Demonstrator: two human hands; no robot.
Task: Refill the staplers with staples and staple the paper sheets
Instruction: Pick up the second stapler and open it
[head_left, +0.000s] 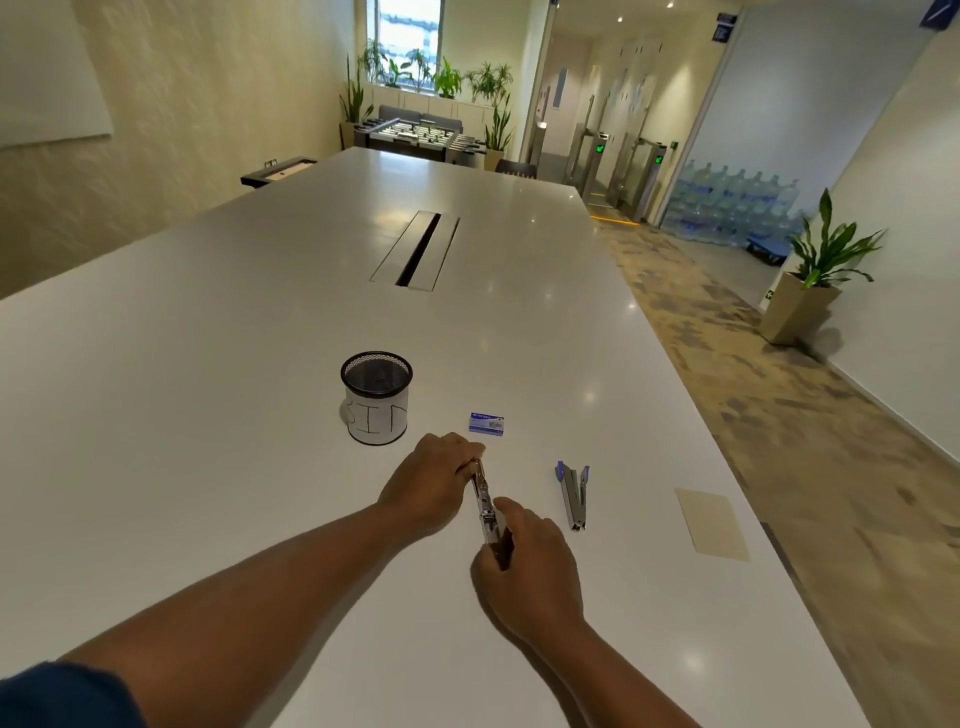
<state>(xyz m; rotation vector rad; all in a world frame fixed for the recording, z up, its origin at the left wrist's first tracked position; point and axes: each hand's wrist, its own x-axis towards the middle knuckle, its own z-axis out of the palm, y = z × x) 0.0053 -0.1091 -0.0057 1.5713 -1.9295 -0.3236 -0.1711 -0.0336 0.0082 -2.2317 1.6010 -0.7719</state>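
Observation:
A metal stapler (487, 506) with a dark handle lies lengthwise on the white table (208, 364), held at both ends. My left hand (428, 483) pinches its far tip. My right hand (530, 558) grips its near, dark end. A second stapler (573, 493), silver with blue parts, lies opened out to the right, untouched. A small blue staple box (487, 423) sits just beyond my left hand. A cream paper sheet (712, 524) lies near the table's right edge.
A black mesh cup (376, 397) with a white label marked "BIN" stands left of the staple box. A cable slot (415, 250) is set into the table's middle. The table's right edge drops to a carpeted floor with a potted plant (818, 275).

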